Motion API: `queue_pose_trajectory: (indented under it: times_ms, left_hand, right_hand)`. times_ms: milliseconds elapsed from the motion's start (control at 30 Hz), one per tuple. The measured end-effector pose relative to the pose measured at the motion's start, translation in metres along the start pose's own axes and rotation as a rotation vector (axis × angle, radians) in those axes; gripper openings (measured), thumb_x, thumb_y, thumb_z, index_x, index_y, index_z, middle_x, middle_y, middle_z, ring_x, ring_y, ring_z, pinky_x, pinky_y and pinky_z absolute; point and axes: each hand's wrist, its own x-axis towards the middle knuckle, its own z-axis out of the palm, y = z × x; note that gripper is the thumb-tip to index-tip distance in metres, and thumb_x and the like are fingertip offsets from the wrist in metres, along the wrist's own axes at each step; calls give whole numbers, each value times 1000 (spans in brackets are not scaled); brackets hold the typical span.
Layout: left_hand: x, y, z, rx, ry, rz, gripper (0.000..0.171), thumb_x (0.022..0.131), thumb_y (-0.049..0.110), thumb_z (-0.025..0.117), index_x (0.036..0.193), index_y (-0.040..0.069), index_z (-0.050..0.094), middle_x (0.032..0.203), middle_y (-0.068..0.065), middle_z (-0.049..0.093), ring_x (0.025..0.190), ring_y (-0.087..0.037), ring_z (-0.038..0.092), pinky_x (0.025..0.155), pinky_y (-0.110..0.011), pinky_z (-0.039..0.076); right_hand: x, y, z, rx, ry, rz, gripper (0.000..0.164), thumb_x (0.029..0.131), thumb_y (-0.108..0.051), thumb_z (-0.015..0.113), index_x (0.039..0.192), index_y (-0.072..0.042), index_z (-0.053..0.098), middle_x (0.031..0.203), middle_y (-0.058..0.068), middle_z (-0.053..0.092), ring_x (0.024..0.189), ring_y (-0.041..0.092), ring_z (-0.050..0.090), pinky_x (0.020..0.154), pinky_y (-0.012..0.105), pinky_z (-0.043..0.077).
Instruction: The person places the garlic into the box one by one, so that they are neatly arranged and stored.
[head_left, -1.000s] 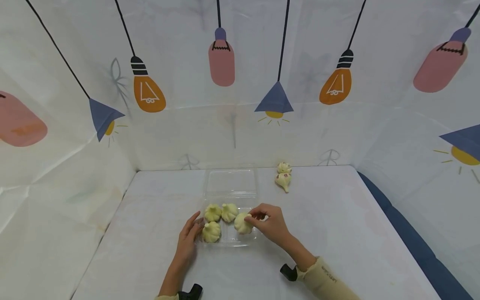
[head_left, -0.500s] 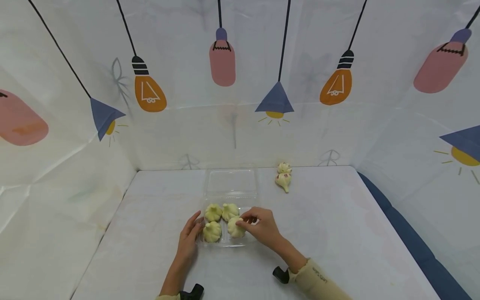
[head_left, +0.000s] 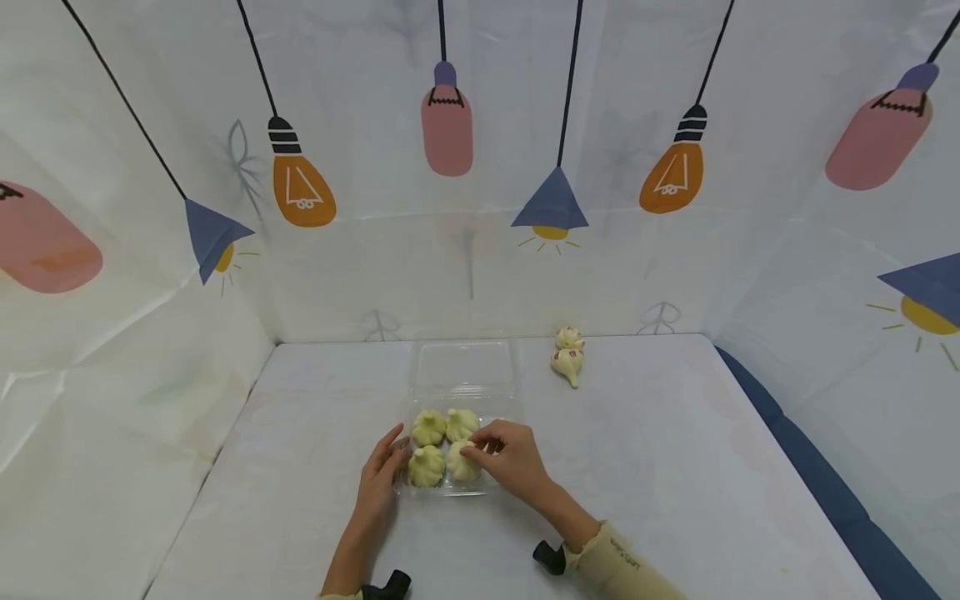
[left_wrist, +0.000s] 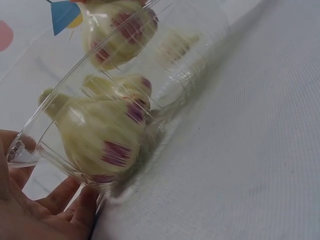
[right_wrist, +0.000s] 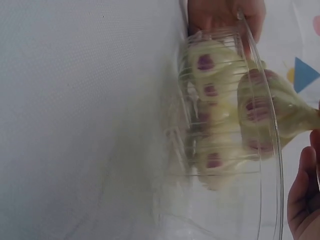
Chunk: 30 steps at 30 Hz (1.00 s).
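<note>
My right hand (head_left: 512, 457) pinches the stem of a pale garlic bulb (head_left: 462, 467), seen from the side as a purple-patched bulb (right_wrist: 257, 112) lowered partly below the rim of a clear plastic clamshell box (head_left: 480, 490). Three more garlic bulbs sit in that box: one front left (head_left: 427, 467), one back left (head_left: 429, 427) and one back right (head_left: 462, 423). Against the box's left wall rests my left hand (head_left: 381, 471), its fingers fairly straight. In the left wrist view those fingers (left_wrist: 62, 197) touch the wall low down, beside a garlic bulb (left_wrist: 97, 135).
The box's clear lid (head_left: 463, 367) lies folded back toward the rear wall. Two more garlic bulbs, one nearer (head_left: 567, 365) and one behind it (head_left: 569, 337), lie at the back right of the white table (head_left: 660, 467). A patterned white sheet (head_left: 360, 275) encloses the table.
My right hand has carried its garlic bulb leftward, from the box's right side to beside the front-left bulb. My left hand has stayed at the left wall.
</note>
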Motion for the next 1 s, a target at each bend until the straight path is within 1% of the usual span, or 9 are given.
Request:
queue_pose_trajectory:
  times_ms: [67,167,267,400,500,633,767,1000]
  left_hand:
    - [0,2,1,-4,1,-14,46,103,14,47,148,7,39,140,-25,47,123,-36,50,102,-48,36]
    - [-1,3,1,-13,2,-31,47,103,15,48,149,6,38,141,-25,46,124,-37,49,102,-50,35]
    - [-1,4,1,-19,4,-48,48,103,17,49,149,7,38,141,-25,46,124,-36,48,101,-47,36]
    - [0,5,1,-18,11,-67,48,102,16,51,148,10,40,139,-22,49,121,-30,49,94,-37,39]
    - [1,4,1,-14,12,-68,47,101,16,52,148,11,41,138,-21,50,118,-28,50,91,-33,40]
    - [1,5,1,-9,9,-60,47,102,17,51,148,11,41,139,-21,49,118,-29,50,92,-34,39]
    - [-2,5,2,-7,5,-62,48,102,18,50,149,11,39,141,-21,47,122,-30,48,95,-36,38]
    - [-2,6,2,-13,7,-54,48,103,18,50,149,11,39,141,-22,47,125,-31,47,95,-35,38]
  right_hand:
    - [-1,2,2,-2,-2,4,13,75,-10,84,82,-9,73,72,-3,66,60,4,57,52,18,47]
    - [-2,3,4,-21,-1,17,12,76,-14,84,81,-10,73,72,-5,66,59,3,57,52,17,47]
    - [-2,3,5,-60,3,9,13,76,-15,84,80,-11,73,71,-6,65,58,3,56,52,15,46]
    - [-2,2,7,-103,4,-13,13,76,-15,84,80,-11,73,71,-5,65,58,2,55,53,14,45]
    - [-2,2,8,-115,-1,-7,13,76,-17,84,80,-11,73,71,-6,65,58,1,55,53,14,45]
    - [-3,4,9,-137,-15,5,13,77,-18,84,81,-11,73,71,-6,65,59,1,55,54,13,45]
    - [-3,5,10,-160,-36,18,14,77,-20,84,82,-12,73,72,-5,65,59,0,55,54,13,45]
    - [-3,5,11,-186,-57,38,15,78,-21,83,83,-10,74,72,-5,65,60,0,55,56,13,45]
